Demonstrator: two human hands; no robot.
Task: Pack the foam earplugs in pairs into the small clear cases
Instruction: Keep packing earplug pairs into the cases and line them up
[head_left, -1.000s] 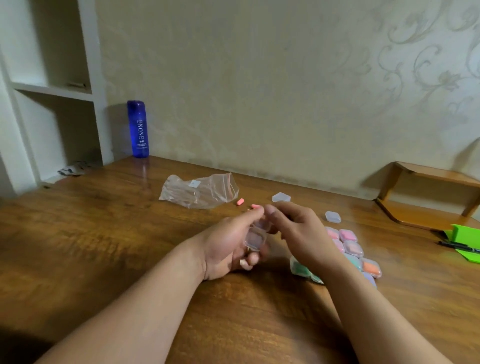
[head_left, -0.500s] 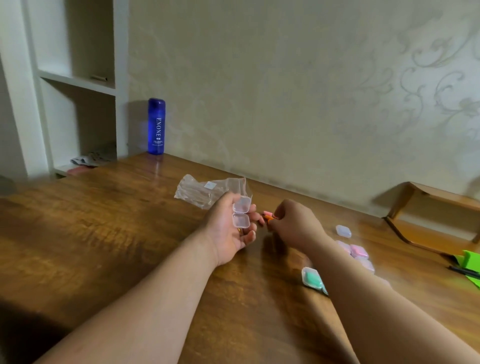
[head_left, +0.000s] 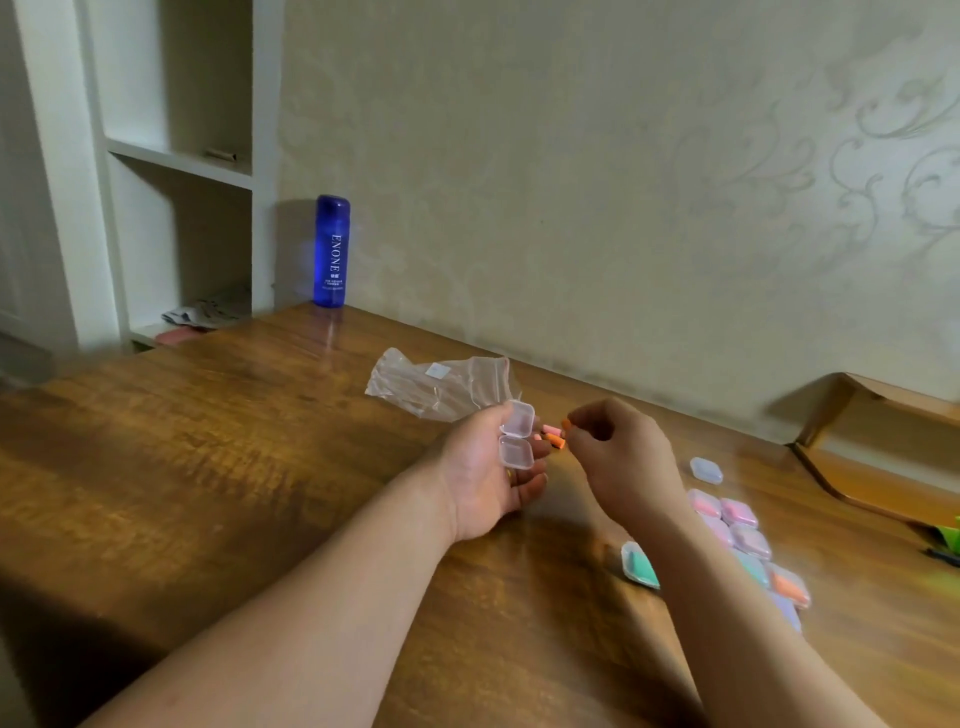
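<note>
The open case (head_left: 517, 441) is gripped in the left hand (head_left: 483, 483), and the orange earplug (head_left: 565, 427) pinched by fingers (head_left: 584, 420) of the right hand (head_left: 621, 460) may be dropped if misaligned.

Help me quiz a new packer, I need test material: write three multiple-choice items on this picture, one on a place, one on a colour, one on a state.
1. Where does the tall blue plastic bottle stand?
A. On the floor. B. At the far edge of the wooden table, by the wall. C. On a chair.
2. What colour is the foam earplug pinched by the right hand?
A. Green. B. Purple. C. Orange.
3. How is the small clear plastic case held in the left hand?
A. Hinged open. B. Snapped shut. C. Lying on the table.

Answers: B, the bottle stands on the tabletop against the wall; C, an orange tip shows at the fingertips; A, the case's two halves lie side by side on the fingers.
</note>
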